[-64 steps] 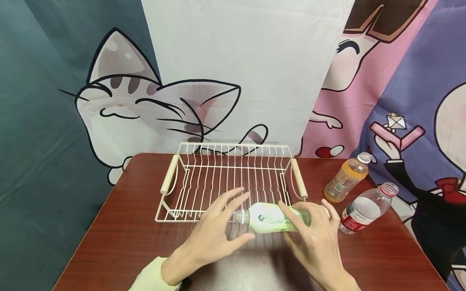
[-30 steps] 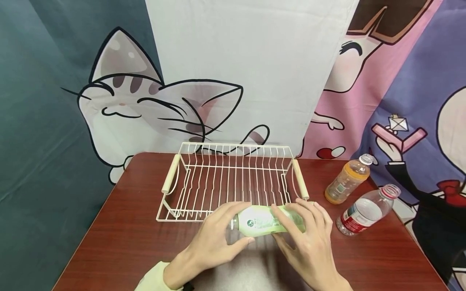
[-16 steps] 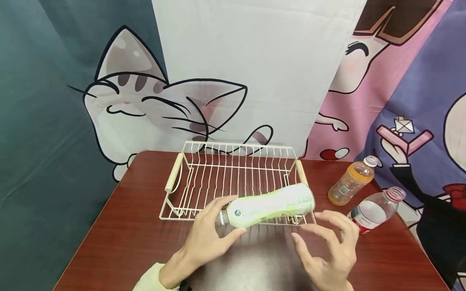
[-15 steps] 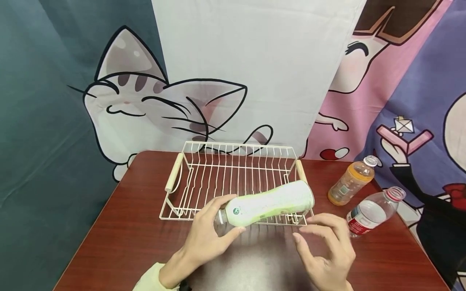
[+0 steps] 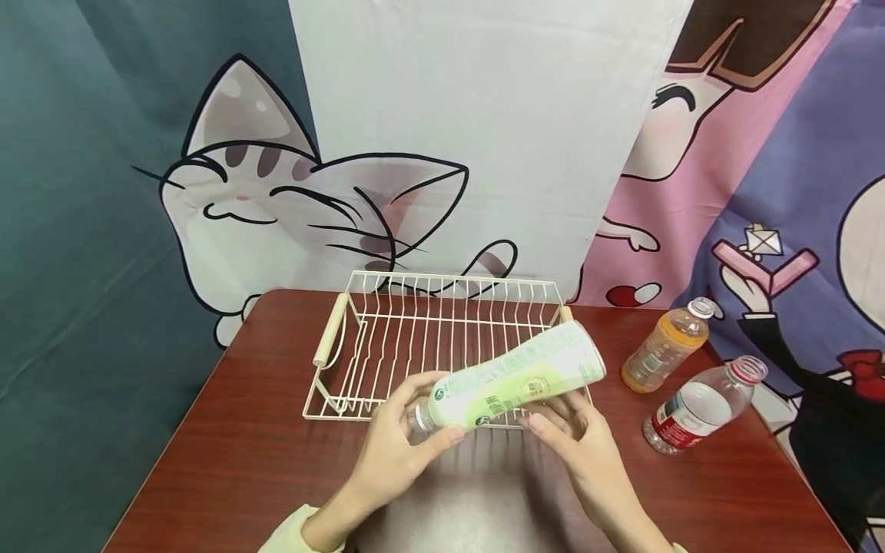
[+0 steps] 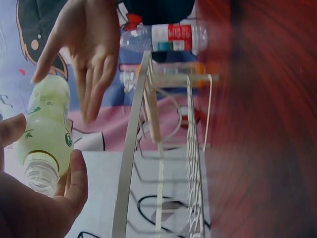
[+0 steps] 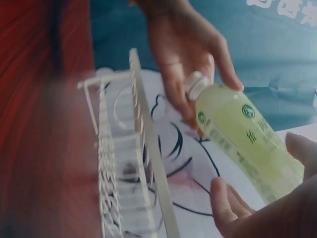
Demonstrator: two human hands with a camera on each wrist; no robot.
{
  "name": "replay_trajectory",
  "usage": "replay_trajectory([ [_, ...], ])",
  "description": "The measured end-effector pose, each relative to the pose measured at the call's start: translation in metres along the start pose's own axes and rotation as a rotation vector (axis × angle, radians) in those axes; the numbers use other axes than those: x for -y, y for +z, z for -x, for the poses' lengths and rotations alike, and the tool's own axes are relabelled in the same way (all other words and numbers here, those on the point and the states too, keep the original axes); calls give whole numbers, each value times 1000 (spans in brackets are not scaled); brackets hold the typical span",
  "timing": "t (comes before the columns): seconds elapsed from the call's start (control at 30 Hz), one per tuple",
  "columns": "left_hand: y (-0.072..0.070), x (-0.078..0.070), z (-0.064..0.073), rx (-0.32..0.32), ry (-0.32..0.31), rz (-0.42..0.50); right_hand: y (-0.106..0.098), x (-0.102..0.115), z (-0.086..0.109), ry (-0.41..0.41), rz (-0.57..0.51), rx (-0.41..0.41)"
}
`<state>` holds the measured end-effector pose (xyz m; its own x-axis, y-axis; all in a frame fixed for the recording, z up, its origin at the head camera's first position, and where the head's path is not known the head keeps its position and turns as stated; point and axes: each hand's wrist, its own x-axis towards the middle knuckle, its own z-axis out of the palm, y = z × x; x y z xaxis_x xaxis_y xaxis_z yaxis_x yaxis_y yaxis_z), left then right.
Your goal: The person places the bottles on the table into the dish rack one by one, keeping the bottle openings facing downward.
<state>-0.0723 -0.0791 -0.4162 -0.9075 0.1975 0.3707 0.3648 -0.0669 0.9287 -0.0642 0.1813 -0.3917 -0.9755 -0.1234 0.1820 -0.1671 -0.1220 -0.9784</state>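
A pale green drink bottle (image 5: 518, 376) is held tilted over the front of a wire rack, its neck low at the left and its base raised to the right. My left hand (image 5: 394, 445) grips it near the neck, thumb in front and fingers behind. In the left wrist view the clear neck of the bottle (image 6: 44, 171) points towards the camera. My right hand (image 5: 581, 445) is below the base end, its fingers partly hidden behind the bottle. In the left wrist view that right hand (image 6: 91, 54) has its fingers extended beside the bottle.
The cream wire rack (image 5: 442, 316) with pale handles stands on the reddish-brown table (image 5: 228, 461). To its right stand an orange-tinted bottle (image 5: 664, 346) and a clear bottle with a red label (image 5: 698, 407), both uncapped. A cartoon-printed cloth (image 5: 484, 115) hangs behind.
The right hand let go of the bottle, moved right, then came back in under its base. The left hand took the neck end; the bottle's base has risen and its label has turned.
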Motion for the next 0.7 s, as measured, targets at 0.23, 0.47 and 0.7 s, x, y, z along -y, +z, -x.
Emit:
replay_trajectory([
  [0.23,12,3,2,26,-36,-35,14,1,-11,-39,-219,-129],
  [0.47,9,4,7,37,-120,-126,21,6,-17,-43,-200,-122],
  [0.7,-8,5,15,-19,20,-364,27,12,-26,-55,-158,-123],
])
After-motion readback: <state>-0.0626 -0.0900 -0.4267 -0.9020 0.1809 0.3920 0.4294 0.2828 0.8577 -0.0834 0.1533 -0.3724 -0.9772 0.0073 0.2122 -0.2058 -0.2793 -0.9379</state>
